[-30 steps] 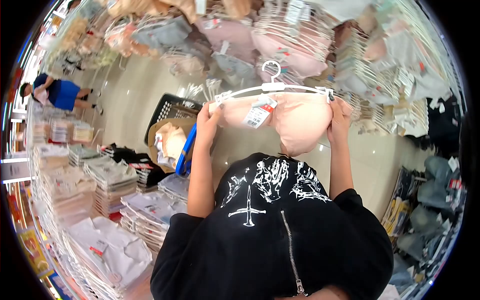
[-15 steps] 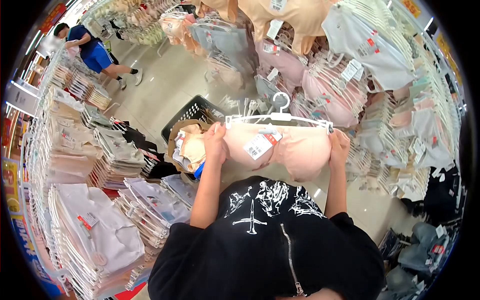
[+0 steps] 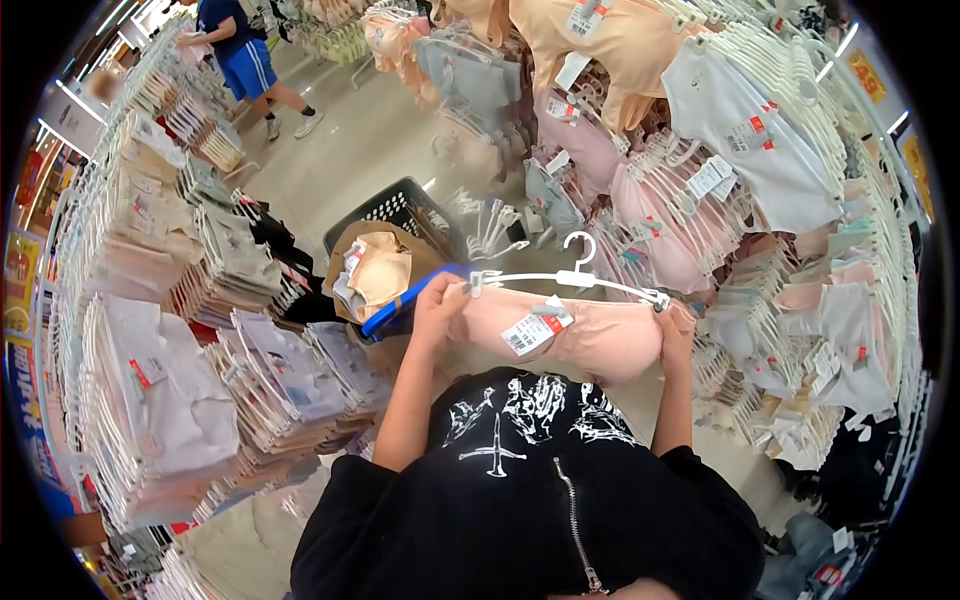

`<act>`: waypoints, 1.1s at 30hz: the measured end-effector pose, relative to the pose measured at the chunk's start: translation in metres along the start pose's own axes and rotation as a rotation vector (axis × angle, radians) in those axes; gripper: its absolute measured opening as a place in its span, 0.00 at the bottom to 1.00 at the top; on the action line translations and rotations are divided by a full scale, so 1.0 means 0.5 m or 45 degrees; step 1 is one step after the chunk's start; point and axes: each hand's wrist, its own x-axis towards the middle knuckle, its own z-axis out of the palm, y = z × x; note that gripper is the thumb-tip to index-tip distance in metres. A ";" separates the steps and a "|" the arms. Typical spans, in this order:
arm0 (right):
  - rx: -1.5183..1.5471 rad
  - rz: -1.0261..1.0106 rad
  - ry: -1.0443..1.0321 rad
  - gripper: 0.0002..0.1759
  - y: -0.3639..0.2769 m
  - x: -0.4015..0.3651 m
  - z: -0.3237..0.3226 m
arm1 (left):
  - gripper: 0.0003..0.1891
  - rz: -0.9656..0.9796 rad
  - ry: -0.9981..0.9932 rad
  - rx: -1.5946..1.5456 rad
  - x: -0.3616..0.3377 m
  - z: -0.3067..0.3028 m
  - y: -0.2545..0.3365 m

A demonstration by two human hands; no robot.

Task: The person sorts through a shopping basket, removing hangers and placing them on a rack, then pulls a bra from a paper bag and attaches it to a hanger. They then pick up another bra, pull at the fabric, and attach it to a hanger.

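Observation:
A pink bra hangs from a white clip hanger, its hook pointing away from me. A white and red price tag lies across its front. My left hand is closed on the bra's left end, just beside the hanger's clip. At the other end, my right hand grips the bra near the right clip. The bra is stretched out level in front of my chest.
Beyond my left hand stands a dark shopping basket with a cardboard box holding a beige bra. A blue handle crosses it. Racks of underwear and bras flank the aisle; another person stands far left.
My view has turned, so the racks and basket appear shifted. The bra has come slightly lower and nearer my chest, still in both hands. The other person is more upright.

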 end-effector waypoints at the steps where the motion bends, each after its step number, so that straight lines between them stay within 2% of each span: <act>1: -0.008 -0.018 -0.015 0.04 0.003 0.007 -0.010 | 0.04 0.060 0.033 0.033 -0.005 0.006 -0.008; 2: -0.015 -0.037 -0.027 0.04 0.005 0.013 -0.020 | 0.04 0.099 0.080 0.040 -0.010 0.014 -0.015; 5: -0.013 0.183 -0.133 0.09 -0.029 0.023 -0.025 | 0.04 0.179 0.185 0.122 -0.023 0.039 -0.028; 7: -0.007 0.066 -0.162 0.11 -0.004 0.027 -0.024 | 0.04 0.185 0.214 0.244 -0.036 0.045 -0.030; 8: -0.022 0.049 -0.220 0.11 0.015 0.031 -0.032 | 0.03 0.111 0.230 0.192 -0.046 0.051 -0.029; 9: -0.037 0.029 -0.279 0.11 0.035 0.035 -0.040 | 0.03 0.173 0.248 0.186 -0.047 0.054 -0.040; 11: -0.067 0.088 -0.365 0.11 0.080 0.028 -0.054 | 0.03 0.153 0.253 0.057 -0.056 0.060 -0.053; 13: -0.113 0.182 -0.357 0.11 0.072 0.010 -0.045 | 0.04 0.079 0.282 -0.144 -0.071 0.079 -0.049; 14: 0.029 0.208 -0.355 0.11 0.096 0.001 -0.053 | 0.04 0.035 0.297 -0.241 -0.079 0.085 -0.048; 16: 0.320 0.275 -0.343 0.12 0.141 -0.010 -0.047 | 0.05 0.010 0.233 -0.349 -0.086 0.084 -0.052; 17: 0.429 0.367 -0.224 0.12 0.146 -0.015 -0.045 | 0.05 -0.005 0.196 -0.397 -0.088 0.079 -0.052; 20: 0.644 0.630 0.139 0.14 0.085 -0.031 -0.032 | 0.13 -0.070 0.027 -0.221 -0.090 0.078 -0.048; 23: 0.811 0.729 0.256 0.15 0.059 -0.018 -0.037 | 0.23 -0.114 -0.178 -0.153 -0.070 0.101 -0.042; 27: 0.920 0.643 0.211 0.15 0.085 -0.008 -0.033 | 0.30 -0.134 -0.352 -0.146 -0.034 0.121 -0.002; 29: 1.020 0.680 0.195 0.18 0.090 -0.011 -0.017 | 0.38 -0.279 -0.257 0.085 -0.033 0.104 0.031; 30: 1.066 0.707 0.167 0.18 0.068 -0.016 0.000 | 0.36 -0.183 -0.387 0.052 -0.013 0.084 0.017; 33: 1.153 0.737 0.108 0.20 0.070 -0.019 0.055 | 0.33 -0.232 -0.421 0.384 0.016 0.048 0.016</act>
